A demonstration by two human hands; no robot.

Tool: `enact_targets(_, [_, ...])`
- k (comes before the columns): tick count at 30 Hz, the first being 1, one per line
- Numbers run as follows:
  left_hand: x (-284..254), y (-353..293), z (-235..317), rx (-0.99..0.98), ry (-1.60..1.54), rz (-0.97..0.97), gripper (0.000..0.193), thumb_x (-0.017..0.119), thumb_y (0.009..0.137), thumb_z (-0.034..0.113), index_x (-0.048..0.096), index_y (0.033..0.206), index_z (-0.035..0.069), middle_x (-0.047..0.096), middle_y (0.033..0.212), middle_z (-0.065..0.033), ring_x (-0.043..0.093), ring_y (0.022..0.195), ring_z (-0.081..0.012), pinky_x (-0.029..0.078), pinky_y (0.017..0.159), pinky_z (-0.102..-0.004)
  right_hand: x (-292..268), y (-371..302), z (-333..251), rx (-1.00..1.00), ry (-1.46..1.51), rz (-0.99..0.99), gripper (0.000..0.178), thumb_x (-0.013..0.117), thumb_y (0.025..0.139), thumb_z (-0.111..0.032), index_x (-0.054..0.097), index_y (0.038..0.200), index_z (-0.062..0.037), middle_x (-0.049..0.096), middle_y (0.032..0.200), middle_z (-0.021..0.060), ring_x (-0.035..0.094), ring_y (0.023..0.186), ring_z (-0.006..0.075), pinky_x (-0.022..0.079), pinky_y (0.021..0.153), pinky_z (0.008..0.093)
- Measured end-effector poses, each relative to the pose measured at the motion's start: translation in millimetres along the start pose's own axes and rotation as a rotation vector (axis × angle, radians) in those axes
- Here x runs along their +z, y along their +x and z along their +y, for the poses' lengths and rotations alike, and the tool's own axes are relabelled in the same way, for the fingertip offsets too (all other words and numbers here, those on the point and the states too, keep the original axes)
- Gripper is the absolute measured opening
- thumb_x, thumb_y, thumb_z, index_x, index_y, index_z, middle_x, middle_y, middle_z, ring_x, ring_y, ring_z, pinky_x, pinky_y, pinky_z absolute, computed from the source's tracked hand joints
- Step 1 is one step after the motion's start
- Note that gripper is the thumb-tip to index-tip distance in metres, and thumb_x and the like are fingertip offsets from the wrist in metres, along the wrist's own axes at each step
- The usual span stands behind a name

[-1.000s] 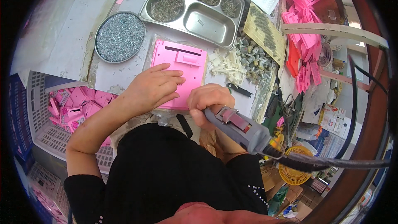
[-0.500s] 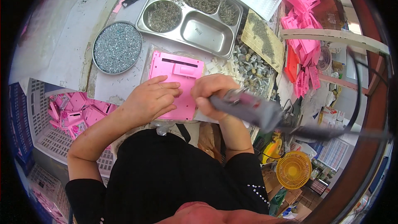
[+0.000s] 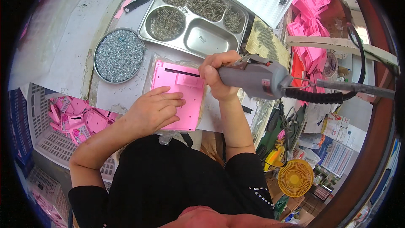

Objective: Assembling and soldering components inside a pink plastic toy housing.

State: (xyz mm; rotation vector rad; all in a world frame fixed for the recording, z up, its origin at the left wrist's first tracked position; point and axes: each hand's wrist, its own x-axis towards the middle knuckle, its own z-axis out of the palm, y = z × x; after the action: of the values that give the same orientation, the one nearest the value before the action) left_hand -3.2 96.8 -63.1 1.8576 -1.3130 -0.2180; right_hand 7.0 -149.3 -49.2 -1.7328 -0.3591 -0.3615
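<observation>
A pink plastic panel [image 3: 189, 105] with a dark slot and a raised block lies on the table before me, on crumpled clear plastic. My left hand [image 3: 155, 110] rests on its left part, fingers stretched over the surface and slightly bent. Wrapped round a grey electric screwdriver [image 3: 253, 78], my right hand [image 3: 219, 74] is at the panel's upper right. The tool tilts, its rear end pointing right to a black cable and a coil spring [image 3: 354, 89]. Its tip is hidden by the hand.
Left of the panel stands a round dish [image 3: 95, 59] of small screws. A steel compartment tray [image 3: 211, 42] holds small metal springs. A white board [image 3: 261, 0] carries rows of black parts. Pink parts fill a crate [image 3: 46, 137] at left and pile up [image 3: 310, 29] at right.
My right hand has raised the screwdriver up and away from the lower right of the panel. The left hand stays on the panel, nearly unmoved.
</observation>
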Motion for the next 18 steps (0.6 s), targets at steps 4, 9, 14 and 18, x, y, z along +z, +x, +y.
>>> enact_targets(4, [-0.7, 2.5, -0.9, 0.048, 0.027, 0.007, 0.022, 0.074, 0.087, 0.020, 0.064, 0.099, 0.006, 0.070, 0.120, -0.0065, 0.062, 0.125, -0.0223, 0.043, 0.112, -0.0458, -7.1, 11.5, -16.7, 0.132, 0.174, 0.003, 0.021, 0.066, 0.094, -0.004, 0.050, 0.108, -0.0028, 0.054, 0.067, 0.0063, 0.051, 0.052, 0.0137, 0.046, 0.050, 0.0314])
enact_targets(9, [2.3, -2.9, -0.7, 0.018, 0.040, 0.019, 0.021, 0.075, 0.087, 0.020, 0.063, 0.098, 0.006, 0.070, 0.120, -0.0067, 0.062, 0.125, -0.0228, 0.042, 0.112, -0.0461, 1.8, -17.6, -58.2, 0.010, 0.512, -0.052, 0.023, 0.067, 0.093, -0.008, 0.051, 0.109, -0.0061, 0.052, 0.062, 0.0044, 0.048, 0.050, 0.0150, 0.044, 0.049, 0.0326])
enact_targets(14, [2.5, -1.3, -0.2, 0.030, 0.045, 0.017, 0.021, 0.075, 0.086, 0.020, 0.063, 0.098, 0.006, 0.070, 0.120, -0.0069, 0.061, 0.126, -0.0228, 0.042, 0.113, -0.0468, 10.4, -45.2, -48.8, 0.082, 0.266, -0.060, 0.020, 0.066, 0.088, 0.000, 0.052, 0.102, -0.0057, 0.054, 0.062, 0.0062, 0.055, 0.051, 0.0190, 0.046, 0.047, 0.0340])
enact_targets(18, [4.2, -4.0, -2.0, 0.006, 0.002, 0.006, 0.027, 0.078, 0.084, 0.021, 0.065, 0.102, 0.008, 0.070, 0.123, -0.0065, 0.061, 0.127, -0.0255, 0.041, 0.113, -0.0497, 15.6, -36.5, -46.8, -0.083, 0.058, -0.166, 0.020, 0.065, 0.082, 0.009, 0.054, 0.093, -0.0036, 0.057, 0.064, 0.0096, 0.062, 0.056, 0.0227, 0.051, 0.052, 0.0336])
